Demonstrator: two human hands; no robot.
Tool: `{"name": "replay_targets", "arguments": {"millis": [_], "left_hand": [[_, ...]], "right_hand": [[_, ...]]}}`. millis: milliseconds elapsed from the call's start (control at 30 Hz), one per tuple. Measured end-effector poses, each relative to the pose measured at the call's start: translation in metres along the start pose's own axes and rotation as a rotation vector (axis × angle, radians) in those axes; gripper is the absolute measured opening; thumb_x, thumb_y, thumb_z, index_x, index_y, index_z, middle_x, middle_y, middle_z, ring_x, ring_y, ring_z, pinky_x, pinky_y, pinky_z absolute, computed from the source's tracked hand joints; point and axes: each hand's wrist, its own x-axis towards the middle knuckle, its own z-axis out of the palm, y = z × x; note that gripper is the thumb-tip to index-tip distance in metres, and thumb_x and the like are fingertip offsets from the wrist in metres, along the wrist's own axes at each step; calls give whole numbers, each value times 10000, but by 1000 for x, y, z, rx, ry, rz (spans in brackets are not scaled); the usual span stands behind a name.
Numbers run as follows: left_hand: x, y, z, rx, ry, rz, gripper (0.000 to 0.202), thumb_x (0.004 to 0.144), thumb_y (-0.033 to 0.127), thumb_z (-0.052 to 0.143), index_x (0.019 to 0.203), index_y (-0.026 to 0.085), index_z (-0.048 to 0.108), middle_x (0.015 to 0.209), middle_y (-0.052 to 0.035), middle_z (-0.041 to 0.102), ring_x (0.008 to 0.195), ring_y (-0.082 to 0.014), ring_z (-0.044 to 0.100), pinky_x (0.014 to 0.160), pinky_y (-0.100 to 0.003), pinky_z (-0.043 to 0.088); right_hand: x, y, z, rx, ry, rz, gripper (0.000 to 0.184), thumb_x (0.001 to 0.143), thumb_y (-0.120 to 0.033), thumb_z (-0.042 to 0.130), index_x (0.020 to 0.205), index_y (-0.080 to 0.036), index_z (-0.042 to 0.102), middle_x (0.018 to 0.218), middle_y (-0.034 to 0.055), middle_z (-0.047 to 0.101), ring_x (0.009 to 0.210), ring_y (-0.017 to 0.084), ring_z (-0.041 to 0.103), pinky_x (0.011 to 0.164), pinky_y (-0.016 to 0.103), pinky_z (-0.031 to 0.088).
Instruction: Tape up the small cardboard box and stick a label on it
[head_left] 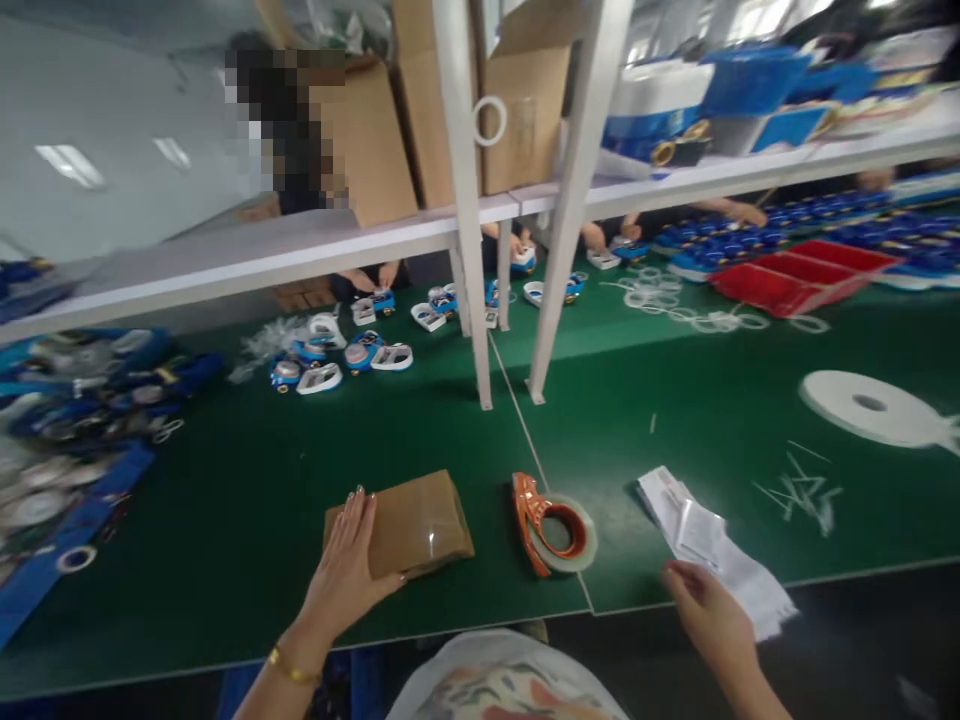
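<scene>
A small brown cardboard box [418, 525] lies near the front edge of the green table, with glossy tape on its top. My left hand [349, 555] rests on the box's left end, fingers stretched over the top and thumb along the near side. To the right of the box lies an orange tape dispenser [529, 520] with a roll of clear tape [587, 535]. My right hand [709, 610] is at the table edge with its fingers curled together, beside a strip of white paper labels [739, 575]. Whatever its fingertips pinch, if anything, is hidden.
A white roll [870, 408] and thin scraps [806, 495] lie at right. Farther back are a red tray [795, 280], blue-and-white parts [379, 355] and co-workers' hands [375, 280]. Metal posts [480, 300] carry a shelf [300, 250]. Blue bins [112, 510] with parts stand at left.
</scene>
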Motion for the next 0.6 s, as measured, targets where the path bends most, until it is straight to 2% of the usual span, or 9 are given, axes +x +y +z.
{"name": "replay_targets", "arguments": {"millis": [100,233,333,467,533,600], "left_hand": [[-22,-4,0,-44,-63,-129,1047,716,556,572,1460,83,7,1511,-111,-129,1398,-270,-94,1168,-450,105],[-40,5,2,-58,-49,-115,990,740,495,566,1464,140,-10,1520,-64,-115,1407,-215,-83,1179,-417,93],[-45,10,-2,-37,-11,-120,971,765,465,552,1458,168,-59,1523,-61,-106,1410,-208,-68,1177,-435,106],[-35,9,-13,44,45,-93,1003,727,420,605,1461,164,-30,1519,-103,-101,1405,-266,-72,1158,-513,107],[-20,10,-19,66,7,-43,1056,685,420,647,1463,149,-14,1510,-125,-133,1397,-297,-88,1152,-530,96],[-5,11,-24,58,-70,13,1103,665,477,657,1461,112,-13,1511,-151,-97,1398,-312,-64,1151,-536,85]], "right_hand": [[5,-6,6,25,-39,-35,609,499,-683,406,851,-212,562,927,112,662,992,326,584,851,423,453],[10,-25,20,29,-131,-113,606,528,-678,404,890,-219,563,907,81,669,950,292,605,853,403,443],[10,-36,26,11,-187,-181,597,554,-673,392,905,-219,558,907,69,669,933,266,614,845,379,451],[11,-36,31,-9,-209,-245,564,592,-667,393,891,-221,562,878,54,671,884,263,626,814,387,473],[14,-32,35,-6,-215,-267,556,609,-664,399,899,-220,567,876,49,672,878,265,627,802,395,480],[16,-28,40,8,-197,-285,535,638,-641,403,899,-207,572,856,63,670,858,275,629,788,411,483]]}}
